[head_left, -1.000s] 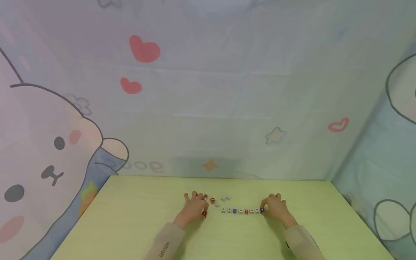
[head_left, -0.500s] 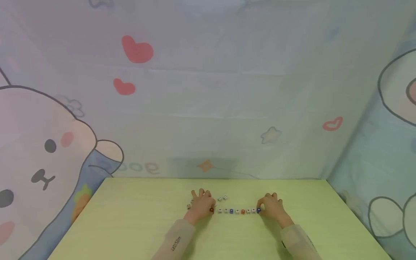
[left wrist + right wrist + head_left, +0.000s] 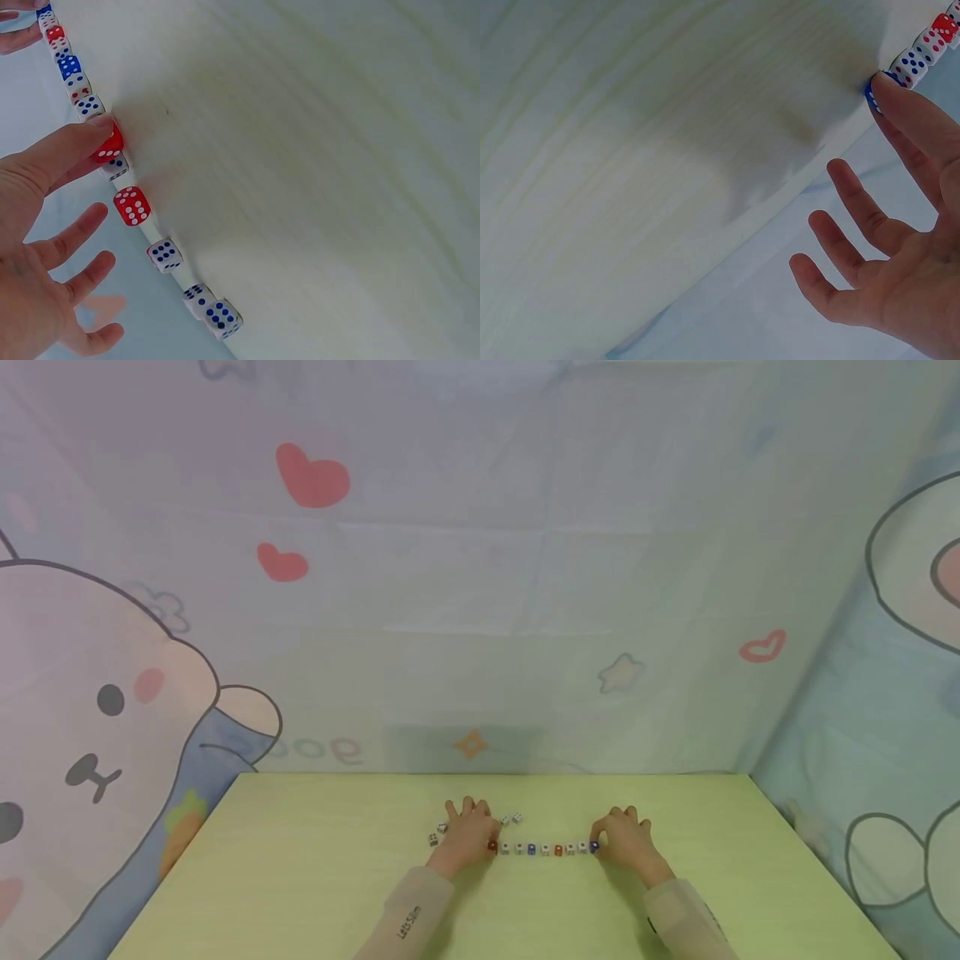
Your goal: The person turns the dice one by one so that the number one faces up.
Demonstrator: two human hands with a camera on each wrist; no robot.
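Observation:
In the head view a row of small white, blue and red dice (image 3: 545,850) runs across the table between the hands. My left hand (image 3: 465,839) is at the row's left end, pinching a red die (image 3: 112,147) between thumb and forefinger, its other fingers spread. At the opposite end, my right hand (image 3: 628,845) has thumb and forefinger on a blue die (image 3: 871,96), which sits against a white die (image 3: 910,69). The fingertips partly cover both pinched dice.
Loose dice lie around the left hand: a red die (image 3: 132,206), a white die (image 3: 164,256) and a touching white pair (image 3: 223,319). The pale yellow table (image 3: 315,860) ends at a printed cloth backdrop (image 3: 480,568).
My left hand has moved right with the red die, bringing it up to the left end of the row. The right hand stays at the blue die; the head view has shifted slightly.

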